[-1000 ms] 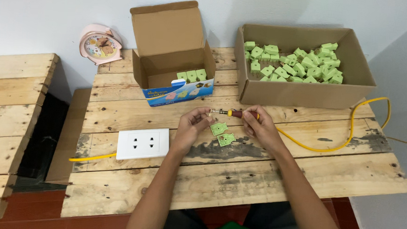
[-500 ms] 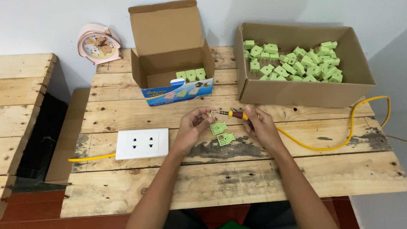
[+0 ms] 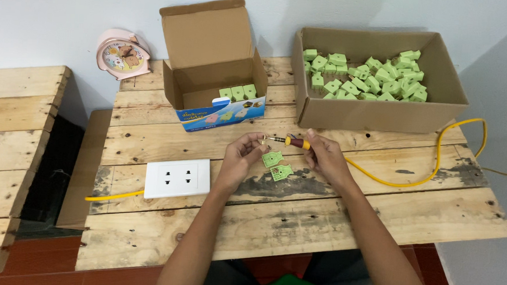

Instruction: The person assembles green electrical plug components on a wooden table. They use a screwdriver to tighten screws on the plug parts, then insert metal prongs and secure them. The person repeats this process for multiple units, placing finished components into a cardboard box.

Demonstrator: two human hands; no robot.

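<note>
Green plastic is what the work turns on: two small green plug pieces (image 3: pixel 276 165) lie side by side on the wooden table (image 3: pixel 376 224), near its middle, just below my hands. My right hand (image 3: pixel 323 158) is closed around a small screwdriver (image 3: pixel 291 141) with a yellow and dark handle, its tip pointing left. My left hand (image 3: pixel 240 158) pinches something tiny and brassy at that tip; I think it is a screw or terminal, but it is too small to be sure.

Judging by how things lie, little is done: the small open carton (image 3: pixel 213 82) toward the back edge holds only three green pieces standing in a row, while the big cardboard box (image 3: pixel 376 111) at the back right corner is heaped with loose ones.

A white double socket plate (image 3: pixel 177 178) sits toward the left edge, a yellow cable (image 3: pixel 437 164) loops off the right edge, and a pink clock (image 3: pixel 121 53) leans at the back left corner. My forearms are cut off at the bottom of the view.
</note>
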